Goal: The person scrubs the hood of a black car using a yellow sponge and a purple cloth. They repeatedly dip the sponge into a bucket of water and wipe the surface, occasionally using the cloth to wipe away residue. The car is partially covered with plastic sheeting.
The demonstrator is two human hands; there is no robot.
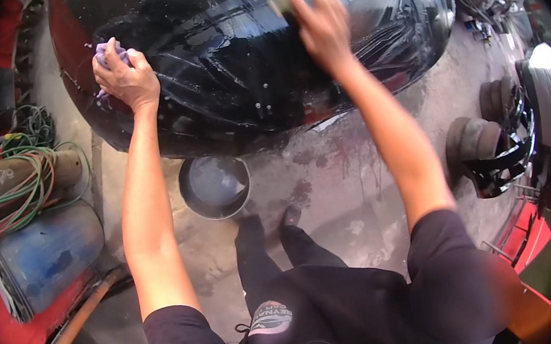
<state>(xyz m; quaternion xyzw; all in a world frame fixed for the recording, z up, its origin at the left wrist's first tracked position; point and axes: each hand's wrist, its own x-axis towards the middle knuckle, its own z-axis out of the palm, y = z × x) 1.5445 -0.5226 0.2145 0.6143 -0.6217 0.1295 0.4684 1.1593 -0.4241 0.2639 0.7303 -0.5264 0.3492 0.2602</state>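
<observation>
A glossy black car body panel (237, 74), wet and streaked with whitish runs and drops, fills the upper middle. My left hand (127, 77) is closed around a crumpled purple cloth (111, 53) over the panel's left side. Farther up and to the right, my right hand (323, 27) presses a small yellowish pad (281, 1) on the wet surface. That hand and the pad are smeared by motion, and the fingers partly cover the pad, so its exact kind is unclear.
A dark bucket (217, 209) stands on the concrete floor below the panel, close to my feet. To the left are coiled hoses (19, 187) and a blue drum (53, 245). Wheel-like metal parts (475, 139) and a black car part (493, 171) lie to the right.
</observation>
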